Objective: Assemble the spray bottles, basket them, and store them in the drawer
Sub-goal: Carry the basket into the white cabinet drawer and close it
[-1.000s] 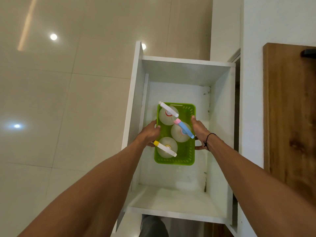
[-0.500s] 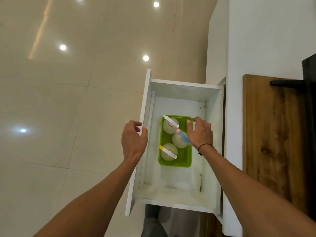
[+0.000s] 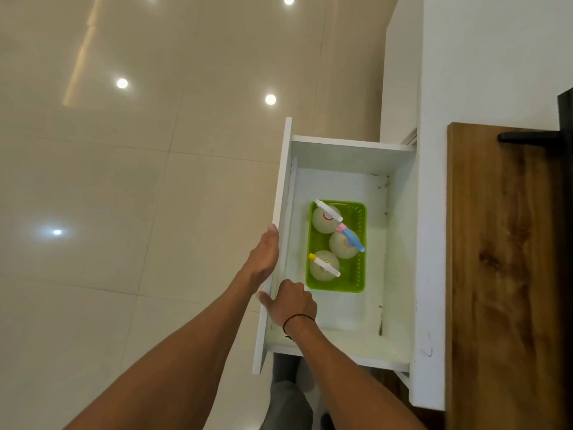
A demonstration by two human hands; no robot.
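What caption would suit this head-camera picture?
Both hands on the open drawer's front panel; three spray bottles stand in a green basket inside.

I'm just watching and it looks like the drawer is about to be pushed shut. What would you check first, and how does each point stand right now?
1. Green basket sits flat on the drawer floor: ok.
2. All three spray bottles stand inside the basket: ok.
3. Spray heads low enough to pass under the cabinet top: cannot tell.
4. Left hand lies flat on the outside of the drawer front, ready to push: ok.
5. Right hand is out of the drawer: not ok, its fingers reach over the front panel into it.
6. Nothing hangs over the drawer's walls: ok.
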